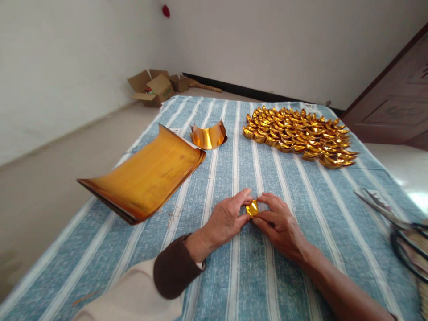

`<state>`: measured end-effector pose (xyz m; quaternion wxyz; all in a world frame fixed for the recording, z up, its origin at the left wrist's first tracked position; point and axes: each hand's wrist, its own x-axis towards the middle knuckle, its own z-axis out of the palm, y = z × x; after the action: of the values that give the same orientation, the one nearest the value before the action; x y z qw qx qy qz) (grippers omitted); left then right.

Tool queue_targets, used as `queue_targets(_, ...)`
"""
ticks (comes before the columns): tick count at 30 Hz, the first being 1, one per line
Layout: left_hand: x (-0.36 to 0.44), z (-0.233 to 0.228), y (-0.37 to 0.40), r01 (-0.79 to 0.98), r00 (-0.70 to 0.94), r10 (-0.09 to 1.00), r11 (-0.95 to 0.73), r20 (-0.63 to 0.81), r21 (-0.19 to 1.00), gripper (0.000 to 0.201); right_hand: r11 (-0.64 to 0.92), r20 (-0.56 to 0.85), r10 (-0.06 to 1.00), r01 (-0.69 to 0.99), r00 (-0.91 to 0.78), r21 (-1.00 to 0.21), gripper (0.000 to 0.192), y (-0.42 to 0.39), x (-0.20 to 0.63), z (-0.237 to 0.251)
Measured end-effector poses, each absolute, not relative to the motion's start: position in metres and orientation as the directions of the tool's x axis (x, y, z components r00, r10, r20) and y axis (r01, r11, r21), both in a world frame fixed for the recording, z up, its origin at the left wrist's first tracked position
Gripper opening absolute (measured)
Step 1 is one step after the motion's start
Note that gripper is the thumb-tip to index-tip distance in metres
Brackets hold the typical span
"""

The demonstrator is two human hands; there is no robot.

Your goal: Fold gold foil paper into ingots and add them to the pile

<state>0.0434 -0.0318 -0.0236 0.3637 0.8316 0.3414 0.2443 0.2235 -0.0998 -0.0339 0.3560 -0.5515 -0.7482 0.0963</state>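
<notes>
A small piece of shiny gold foil paper (252,208) is held between my two hands above the striped cloth. My left hand (227,217) pinches its left side with thumb and fingers. On the other side, the fingertips of my right hand (281,225) close on the right edge. Fingers cover the foil's edges, so its full shape is partly hidden. Beyond my hands to the right lie many folded gold paper ingots (297,133), packed close in rows. To the left rests a stack of large gold sheets (147,174), and a smaller curved stack of gold strips (209,136) lies behind it.
Scissors with black handles (397,223) lie at the right edge of the blue and white striped cloth (220,254). Open cardboard boxes (157,89) stand on the floor beyond the far left corner. A brown wooden door (394,98) is at the right.
</notes>
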Motion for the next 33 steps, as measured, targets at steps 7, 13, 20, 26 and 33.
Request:
queue_targets(7, 0.041, -0.020, -0.030, 0.363, 0.660, 0.741, -0.457, 0.123, 0.812, 0.061, 0.273, 0.414, 0.910, 0.759, -0.004, -0.591, 0.018, -0.097, 0.214, -0.037)
queue_targets(13, 0.040, -0.018, -0.029, 0.350, 0.665, 0.740, -0.430, 0.103, 0.832, 0.062, 0.216, 0.402, 0.913, 0.762, 0.063, -0.610, 0.025, -0.094, 0.212, -0.037)
queue_targets(20, 0.040, -0.017, -0.028, 0.342, 0.678, 0.728, -0.435, 0.102, 0.833, 0.066, 0.214, 0.389, 0.920, 0.776, 0.044, -0.593, 0.026, -0.093, 0.213, -0.037)
queue_targets(26, 0.041, -0.014, -0.028, 0.330, 0.677, 0.726, -0.447, 0.122, 0.832, 0.062, 0.199, 0.377, 0.925, 0.785, 0.047, -0.586, 0.021, -0.093, 0.212, -0.037)
queue_targets(33, 0.041, -0.015, -0.029, 0.358, 0.650, 0.753, -0.419, 0.099, 0.834, 0.055, 0.171, 0.357, 0.932, 0.797, 0.060, -0.579, 0.023, -0.093, 0.212, -0.037)
